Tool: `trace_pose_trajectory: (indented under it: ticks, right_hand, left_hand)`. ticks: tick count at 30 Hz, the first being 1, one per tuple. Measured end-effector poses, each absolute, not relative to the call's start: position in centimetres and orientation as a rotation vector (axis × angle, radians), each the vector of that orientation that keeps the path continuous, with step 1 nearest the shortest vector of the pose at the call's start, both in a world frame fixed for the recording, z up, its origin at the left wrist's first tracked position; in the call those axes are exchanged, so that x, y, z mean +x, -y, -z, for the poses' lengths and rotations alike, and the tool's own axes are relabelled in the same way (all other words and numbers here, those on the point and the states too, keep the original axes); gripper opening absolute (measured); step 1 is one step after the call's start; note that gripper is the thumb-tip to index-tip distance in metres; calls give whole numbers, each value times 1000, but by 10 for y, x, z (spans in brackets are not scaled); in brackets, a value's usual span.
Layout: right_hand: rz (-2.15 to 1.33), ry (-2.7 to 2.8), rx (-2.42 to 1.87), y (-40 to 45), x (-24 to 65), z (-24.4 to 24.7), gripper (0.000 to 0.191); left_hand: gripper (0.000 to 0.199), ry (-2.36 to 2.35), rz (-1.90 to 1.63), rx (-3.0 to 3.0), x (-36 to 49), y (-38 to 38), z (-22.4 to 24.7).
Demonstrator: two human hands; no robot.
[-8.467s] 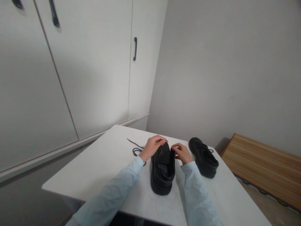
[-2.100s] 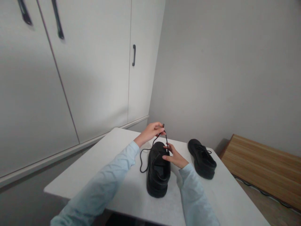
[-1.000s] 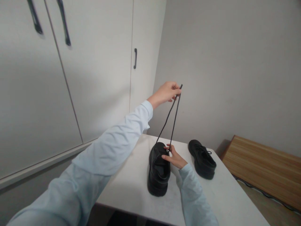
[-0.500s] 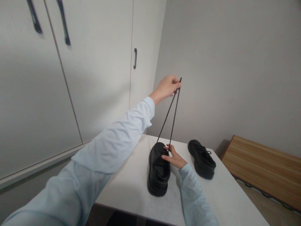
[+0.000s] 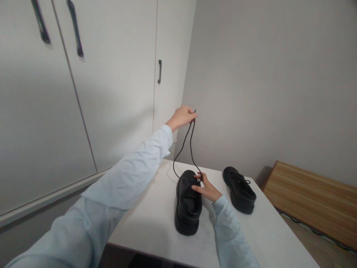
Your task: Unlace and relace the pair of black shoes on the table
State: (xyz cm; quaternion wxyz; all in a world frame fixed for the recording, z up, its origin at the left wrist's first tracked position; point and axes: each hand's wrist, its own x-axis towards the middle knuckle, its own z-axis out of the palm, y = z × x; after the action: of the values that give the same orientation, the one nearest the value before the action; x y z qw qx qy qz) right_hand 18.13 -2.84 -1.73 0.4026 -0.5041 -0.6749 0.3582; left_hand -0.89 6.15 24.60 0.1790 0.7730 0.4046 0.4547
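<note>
My left hand (image 5: 183, 115) is raised above the table, its fingers pinched on the ends of a black shoelace (image 5: 191, 143). Two strands of the lace hang slack and bowed down to a black shoe (image 5: 187, 223), which stands with its heel toward me. At that shoe's right side is my right hand (image 5: 205, 188), thumb over the upper near the tongue and fingers curled at the lacing, gripping it. A second black shoe (image 5: 242, 195), its lace tied in a bow, stands farther right.
Both shoes stand on a white table (image 5: 237, 245). White cabinet doors (image 5: 119, 74) with dark handles rise on the left, and a grey wall (image 5: 264, 82) stands behind. To the right is a wood-grain board (image 5: 312, 201), with a cable (image 5: 312, 229) running along its lower edge.
My left hand has come down and to the left with the lace ends. The strands, taut before, now sag in curves. My right hand and both shoes stay in place.
</note>
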Motion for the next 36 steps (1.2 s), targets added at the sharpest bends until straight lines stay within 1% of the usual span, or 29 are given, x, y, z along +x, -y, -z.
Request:
trace_pose_trajectory:
  ticks: [6, 9, 11, 15, 20, 24, 26, 28, 31, 36]
  right_hand:
    - [-949, 1666, -1247, 28, 179, 19, 83]
    - [-959, 1646, -1234, 32, 176, 11, 90]
    - [-951, 1659, -1234, 37, 173, 5, 91]
    - [-831, 1727, -1196, 41, 166, -3, 76]
    - [-557, 1686, -1182, 41, 157, -3, 47]
    - [-533, 1729, -1154, 40, 152, -3, 18]
    - [-556, 1736, -1166, 39, 151, -3, 9]
    - [-589, 1730, -1189, 39, 149, -3, 9]
    - [-618, 1724, -1199, 37, 148, -2, 12]
    - [-629, 1713, -1202, 35, 147, 1, 14]
  left_hand:
    - [12, -1167, -1287, 2107, -28, -70, -222]
    - [8, -1132, -1419, 2052, -37, -73, -212]
    - [6, -1027, -1517, 1984, -43, -73, -206]
    - [11, -840, -1507, 1910, -53, -65, -183]
    - [16, -862, -1338, 1933, -56, -53, -124]
    - [20, -886, -1191, 1936, -52, -41, -73]
    - [21, -919, -1128, 2010, -49, -36, -53]
    - [22, -917, -1073, 2100, -47, -32, -38]
    - [18, -908, -993, 2246, -47, -30, -23]
    - [17, -948, -894, 2456, -56, -26, -17]
